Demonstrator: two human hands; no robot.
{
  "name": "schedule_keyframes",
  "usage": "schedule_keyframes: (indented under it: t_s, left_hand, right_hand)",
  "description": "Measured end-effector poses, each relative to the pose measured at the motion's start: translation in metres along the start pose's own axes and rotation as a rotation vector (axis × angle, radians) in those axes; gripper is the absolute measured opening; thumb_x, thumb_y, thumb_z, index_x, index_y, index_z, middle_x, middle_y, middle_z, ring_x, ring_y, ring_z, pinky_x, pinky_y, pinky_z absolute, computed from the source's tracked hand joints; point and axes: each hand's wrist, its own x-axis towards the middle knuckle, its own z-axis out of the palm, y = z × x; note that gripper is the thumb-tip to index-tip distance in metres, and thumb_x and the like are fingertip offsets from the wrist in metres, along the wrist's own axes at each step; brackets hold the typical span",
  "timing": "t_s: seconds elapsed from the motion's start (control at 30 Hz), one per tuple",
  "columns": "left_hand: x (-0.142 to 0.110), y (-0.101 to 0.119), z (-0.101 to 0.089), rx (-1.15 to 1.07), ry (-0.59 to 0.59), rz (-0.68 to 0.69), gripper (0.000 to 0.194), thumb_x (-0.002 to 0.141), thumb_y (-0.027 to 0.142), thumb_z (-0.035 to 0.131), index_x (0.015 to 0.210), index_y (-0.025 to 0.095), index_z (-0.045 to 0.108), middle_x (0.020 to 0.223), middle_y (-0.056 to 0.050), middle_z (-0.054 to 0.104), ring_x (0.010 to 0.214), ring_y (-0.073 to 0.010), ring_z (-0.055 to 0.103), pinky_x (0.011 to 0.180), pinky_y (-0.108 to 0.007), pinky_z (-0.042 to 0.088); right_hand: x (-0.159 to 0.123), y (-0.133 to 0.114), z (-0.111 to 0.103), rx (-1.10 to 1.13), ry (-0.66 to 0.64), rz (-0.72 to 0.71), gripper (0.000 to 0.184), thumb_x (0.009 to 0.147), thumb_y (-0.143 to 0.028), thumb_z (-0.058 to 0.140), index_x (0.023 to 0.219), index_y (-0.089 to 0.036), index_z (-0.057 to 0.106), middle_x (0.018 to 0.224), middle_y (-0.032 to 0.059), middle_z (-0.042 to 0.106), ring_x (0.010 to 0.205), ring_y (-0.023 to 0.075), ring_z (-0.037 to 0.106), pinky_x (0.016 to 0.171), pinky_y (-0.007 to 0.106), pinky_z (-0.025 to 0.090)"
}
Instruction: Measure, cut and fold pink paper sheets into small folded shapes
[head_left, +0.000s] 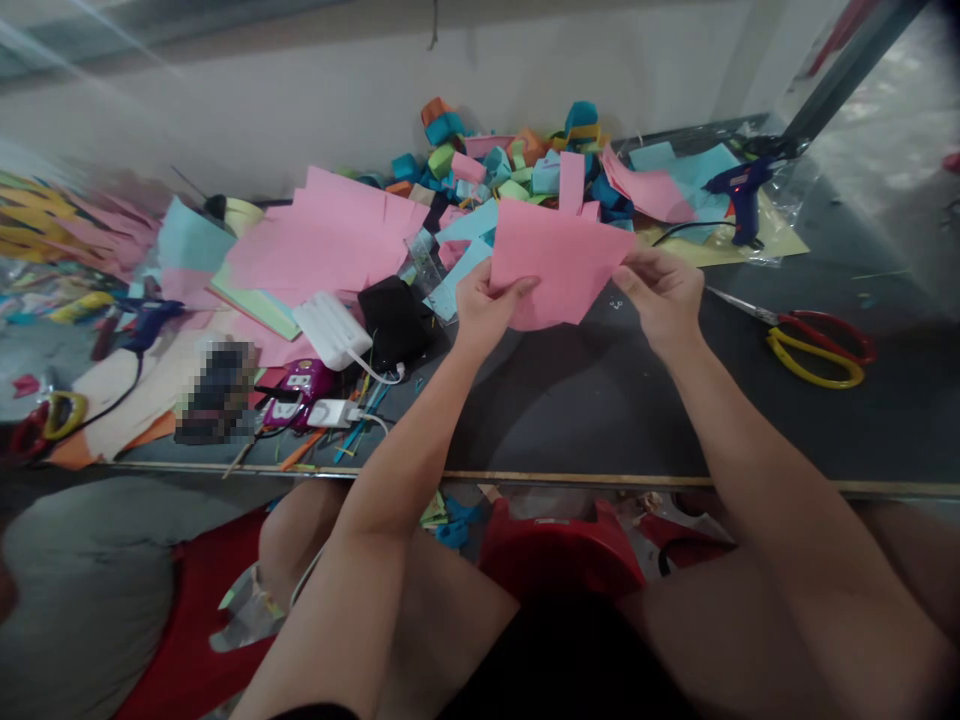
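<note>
Both my hands hold one pink paper sheet (559, 262) above the dark table (600, 400). My left hand (486, 308) pinches its lower left edge, thumb on top. My right hand (661, 292) grips the right corner with closed fingers. The sheet tilts toward me, and its lower point hangs between my hands.
A pile of coloured paper loops (495, 160) and pink sheets (322, 240) lies behind. Red-and-yellow scissors (814, 345) rest to the right, a blue glue gun (739, 195) at back right. A white power bank (330, 330), black pouch (394, 320) and cables sit left. A red stool (559, 550) is below.
</note>
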Motion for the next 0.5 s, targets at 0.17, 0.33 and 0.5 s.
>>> schedule_keyframes:
  t_s: [0.17,0.33,0.5]
  left_hand:
    - [0.002,-0.006,0.002,-0.105,-0.025,-0.054,0.063,0.058,0.068,0.094,0.096,0.021,0.074,0.100,-0.006,0.079,0.108,-0.0290,0.074,0.093,-0.040,0.063]
    - [0.001,-0.010,0.008,-0.184,-0.082,-0.113,0.065,0.057,0.064,0.096,0.100,0.021,0.072,0.107,-0.009,0.078,0.109,-0.0310,0.075,0.095,-0.045,0.064]
    - [-0.003,-0.012,0.010,-0.191,-0.165,-0.196,0.055,0.062,0.046,0.097,0.101,0.018,0.072,0.110,-0.012,0.078,0.107,-0.0329,0.076,0.095,-0.053,0.065]
  right_hand:
    - [-0.003,-0.002,0.003,0.035,-0.073,0.056,0.053,0.065,-0.075,0.086,0.083,-0.026,0.080,0.084,0.0035,0.080,0.077,0.0211,0.075,0.081,0.042,0.067]
    - [-0.003,0.001,0.003,0.065,-0.034,0.075,0.051,0.064,-0.073,0.088,0.082,-0.026,0.080,0.073,0.0011,0.076,0.062,0.0156,0.068,0.060,0.033,0.062]
    - [-0.001,0.009,0.001,0.072,-0.045,0.129,0.052,0.068,-0.073,0.086,0.087,-0.026,0.080,0.072,-0.0001,0.073,0.058,0.0143,0.065,0.055,0.032,0.060]
